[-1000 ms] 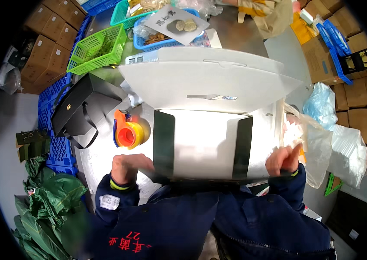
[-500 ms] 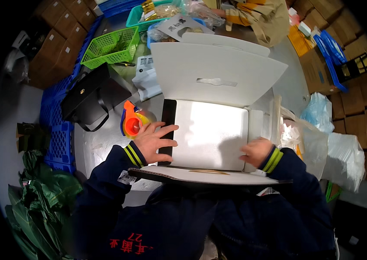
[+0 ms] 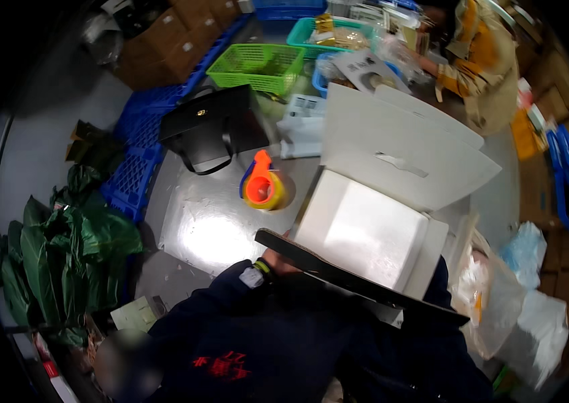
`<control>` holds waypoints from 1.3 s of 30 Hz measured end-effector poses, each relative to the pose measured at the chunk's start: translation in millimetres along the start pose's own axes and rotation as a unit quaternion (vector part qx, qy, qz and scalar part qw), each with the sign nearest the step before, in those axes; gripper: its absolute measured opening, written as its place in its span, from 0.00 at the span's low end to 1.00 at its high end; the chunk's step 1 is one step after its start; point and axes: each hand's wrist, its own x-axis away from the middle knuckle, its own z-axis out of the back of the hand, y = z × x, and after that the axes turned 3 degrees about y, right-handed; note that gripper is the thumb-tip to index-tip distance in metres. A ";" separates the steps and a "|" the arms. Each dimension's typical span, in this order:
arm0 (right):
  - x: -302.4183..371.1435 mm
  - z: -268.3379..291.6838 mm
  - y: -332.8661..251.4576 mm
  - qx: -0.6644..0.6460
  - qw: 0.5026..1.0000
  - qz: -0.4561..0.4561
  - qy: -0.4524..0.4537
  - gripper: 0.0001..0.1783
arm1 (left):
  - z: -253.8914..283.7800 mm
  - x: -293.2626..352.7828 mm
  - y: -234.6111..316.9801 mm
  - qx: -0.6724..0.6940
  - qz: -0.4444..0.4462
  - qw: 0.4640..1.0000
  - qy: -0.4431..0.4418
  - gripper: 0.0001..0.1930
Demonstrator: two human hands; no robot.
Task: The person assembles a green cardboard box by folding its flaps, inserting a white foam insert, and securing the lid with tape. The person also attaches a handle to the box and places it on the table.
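Note:
A white-lined box (image 3: 415,164) stands tilted on the table before me, its lid raised at the far side. A flat white panel or sheet (image 3: 358,228) covers the inside. The dark-edged front flap (image 3: 358,277) sticks out toward my body. My left hand (image 3: 280,261) is at the flap's left end, against the box, with its fingers hidden behind the flap. On the right, my dark sleeve (image 3: 439,283) reaches the box's side; the right hand itself is hidden. An orange and blue tape dispenser (image 3: 261,189) with yellow tape stands left of the box.
A black handled case (image 3: 210,127) stands at the far left. Behind are green (image 3: 257,67) and teal (image 3: 298,41) baskets. A co-worker's sleeve (image 3: 456,79) shows at the far right. Plastic bags (image 3: 493,302) hang at the right; blue pallets (image 3: 126,178) border the left.
Both hands have left the white panel; the left is now at the box's front left, the right out of sight. The box appears turned clockwise, and the view has shifted left.

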 end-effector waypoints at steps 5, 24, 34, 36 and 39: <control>-18.1 -1.0 -56.3 0.225 0.971 0.018 0.080 0.24 | 9.2 -28.0 -42.5 -0.278 -0.122 0.948 0.097 0.56; 52.0 -109.1 -399.6 0.520 0.836 -0.176 -0.014 0.18 | -23.1 35.0 128.6 0.125 0.119 0.977 -0.129 0.35; 31.1 -152.4 -439.6 0.813 0.492 0.190 -0.246 0.18 | -2.1 29.0 191.1 0.217 0.258 0.938 -0.084 0.33; 32.2 -195.9 -421.3 0.703 0.709 0.040 -0.038 0.14 | 7.0 15.0 176.6 0.252 0.225 0.936 -0.103 0.34; 32.1 -181.2 -422.8 0.550 0.830 -0.023 0.089 0.28 | -1.9 6.2 191.4 0.263 0.236 0.930 -0.104 0.34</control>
